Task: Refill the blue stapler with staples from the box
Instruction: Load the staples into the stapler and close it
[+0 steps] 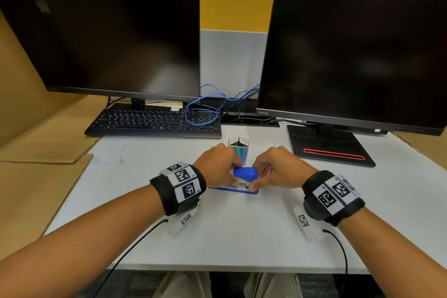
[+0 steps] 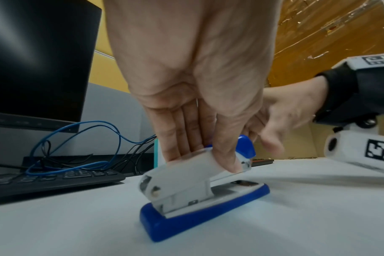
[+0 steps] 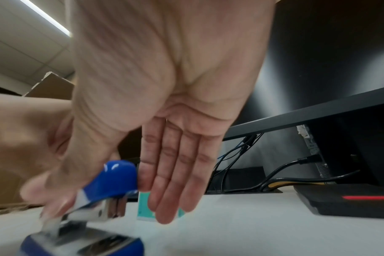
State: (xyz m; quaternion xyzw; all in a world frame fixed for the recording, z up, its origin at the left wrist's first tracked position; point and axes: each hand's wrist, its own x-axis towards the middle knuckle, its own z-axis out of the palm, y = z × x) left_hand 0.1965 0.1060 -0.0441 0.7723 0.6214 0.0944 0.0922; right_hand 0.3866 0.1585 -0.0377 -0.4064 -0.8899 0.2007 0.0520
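Observation:
The blue stapler (image 1: 244, 175) stands on the white table (image 1: 242, 237) between my hands, blue base down and its arm tilted up off the base. My left hand (image 1: 232, 173) grips the white rear body, fingers on one side and thumb on the other, as the left wrist view shows (image 2: 204, 161). My right hand (image 1: 257, 178) holds the front end, thumb on the near side and index finger against the blue cap (image 3: 114, 178); its other fingers (image 3: 175, 181) hang straight. The staple box (image 1: 239, 149) stands just behind, top flaps open, partly hidden by my hands.
A black keyboard (image 1: 154, 122) and two dark monitors (image 1: 108, 38) (image 1: 358, 60) line the back. Blue and black cables (image 1: 205, 109) loop between them. The right monitor's base (image 1: 331, 147) lies right of the box. Cardboard sheets (image 1: 36, 164) lie to the left.

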